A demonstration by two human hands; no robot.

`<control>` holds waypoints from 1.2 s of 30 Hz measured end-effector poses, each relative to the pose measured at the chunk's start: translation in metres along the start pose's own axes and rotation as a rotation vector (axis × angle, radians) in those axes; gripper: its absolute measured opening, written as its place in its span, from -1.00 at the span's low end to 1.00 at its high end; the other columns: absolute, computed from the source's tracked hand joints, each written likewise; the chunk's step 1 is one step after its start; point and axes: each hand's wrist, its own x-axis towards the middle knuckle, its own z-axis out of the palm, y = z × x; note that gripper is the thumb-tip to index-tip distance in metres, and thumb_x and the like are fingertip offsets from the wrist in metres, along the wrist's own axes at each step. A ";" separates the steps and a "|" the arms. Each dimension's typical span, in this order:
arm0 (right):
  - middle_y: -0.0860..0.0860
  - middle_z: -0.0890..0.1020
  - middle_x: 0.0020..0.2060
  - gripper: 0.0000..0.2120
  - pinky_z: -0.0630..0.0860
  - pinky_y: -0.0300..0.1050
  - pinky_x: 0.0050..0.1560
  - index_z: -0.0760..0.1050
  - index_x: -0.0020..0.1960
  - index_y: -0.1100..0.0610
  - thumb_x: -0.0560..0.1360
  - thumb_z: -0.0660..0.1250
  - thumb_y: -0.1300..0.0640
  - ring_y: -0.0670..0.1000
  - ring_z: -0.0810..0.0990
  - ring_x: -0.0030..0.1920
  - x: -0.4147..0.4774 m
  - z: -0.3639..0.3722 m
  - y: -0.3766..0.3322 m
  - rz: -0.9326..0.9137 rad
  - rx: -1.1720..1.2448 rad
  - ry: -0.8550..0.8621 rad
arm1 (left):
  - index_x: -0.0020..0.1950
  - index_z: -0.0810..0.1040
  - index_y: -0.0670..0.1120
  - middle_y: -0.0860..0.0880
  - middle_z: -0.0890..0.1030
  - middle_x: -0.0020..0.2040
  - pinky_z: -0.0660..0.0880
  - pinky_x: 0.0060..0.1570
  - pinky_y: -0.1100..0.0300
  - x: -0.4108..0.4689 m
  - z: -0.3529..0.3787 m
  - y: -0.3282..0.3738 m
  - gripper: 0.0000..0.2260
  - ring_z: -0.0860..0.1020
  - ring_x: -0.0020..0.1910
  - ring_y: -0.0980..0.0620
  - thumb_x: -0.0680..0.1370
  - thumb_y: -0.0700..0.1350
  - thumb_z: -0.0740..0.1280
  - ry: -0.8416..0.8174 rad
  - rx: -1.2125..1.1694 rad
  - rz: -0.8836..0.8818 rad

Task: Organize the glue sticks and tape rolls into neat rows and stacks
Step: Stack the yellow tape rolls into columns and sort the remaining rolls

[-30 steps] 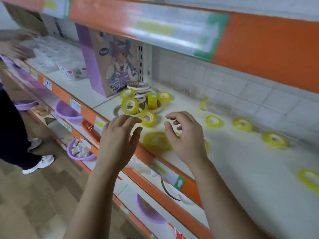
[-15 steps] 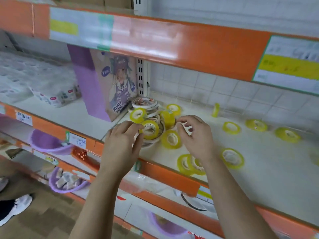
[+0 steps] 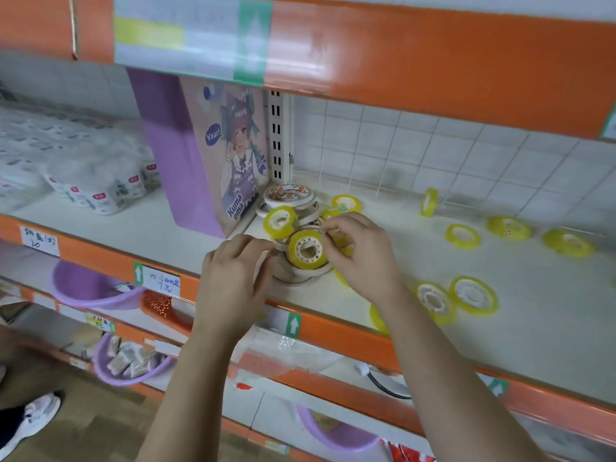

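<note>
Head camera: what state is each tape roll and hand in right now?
held yellow roll, tilted up on the white pile.
right hand, pinching that roll.
left hand, fingers curled at the white pile, grip unclear.
leaning roll, tilted, not flat.
back roll, standing on edge.
front pair, flat, overlapping.

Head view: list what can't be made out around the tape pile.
- Left hand: its own back hides whether the fingertips grip the white tape rolls.
- Right hand, pinching the top yellow roll: its palm covers rolls beneath.
- Front yellow roll at the shelf edge: mostly behind the right forearm.
- Price labels: handwriting too blurred to read.
- White packs at left: motion blur, contents unclear.
</note>
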 end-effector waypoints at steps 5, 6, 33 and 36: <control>-0.03 0.60 -0.03 -0.93 0.54 0.11 0.11 0.62 -0.06 0.12 0.47 0.38 0.19 -0.01 0.59 0.05 -0.010 0.010 0.003 -0.050 -0.011 -0.047 | 0.08 0.61 -0.07 -0.03 0.59 -0.02 0.50 -0.07 -0.08 0.002 0.003 -0.010 -0.81 0.57 -0.09 -0.15 0.55 -0.08 0.26 -0.025 -0.012 -0.013; -0.04 0.60 -0.02 -0.91 0.52 0.10 0.16 0.62 -0.05 0.12 0.48 0.37 0.14 -0.02 0.59 0.08 -0.011 0.010 0.002 -0.049 -0.012 -0.053 | 0.08 0.61 -0.07 -0.03 0.59 -0.02 0.50 -0.08 -0.08 0.003 0.003 -0.012 -0.81 0.56 -0.09 -0.15 0.55 -0.08 0.26 -0.026 -0.013 -0.009; -0.02 0.58 0.14 -0.80 0.36 -0.37 0.16 0.61 -0.04 0.08 0.42 0.42 -0.01 -0.13 0.51 0.24 -0.033 -0.023 -0.001 0.115 -0.067 0.057 | 0.18 0.61 -0.17 -0.15 0.54 0.11 0.53 -0.05 -0.01 0.054 0.030 -0.015 -0.79 0.54 0.03 -0.20 0.56 -0.16 0.36 -0.026 -0.053 0.003; -0.04 0.59 0.11 -0.78 0.36 -0.44 0.14 0.63 -0.01 0.06 0.43 0.40 -0.04 -0.17 0.53 0.17 -0.037 -0.032 0.001 0.121 -0.076 0.090 | 0.17 0.62 -0.18 -0.15 0.52 0.13 0.54 -0.02 -0.04 0.059 0.036 -0.016 -0.77 0.54 0.06 -0.19 0.56 -0.11 0.37 -0.057 -0.034 -0.030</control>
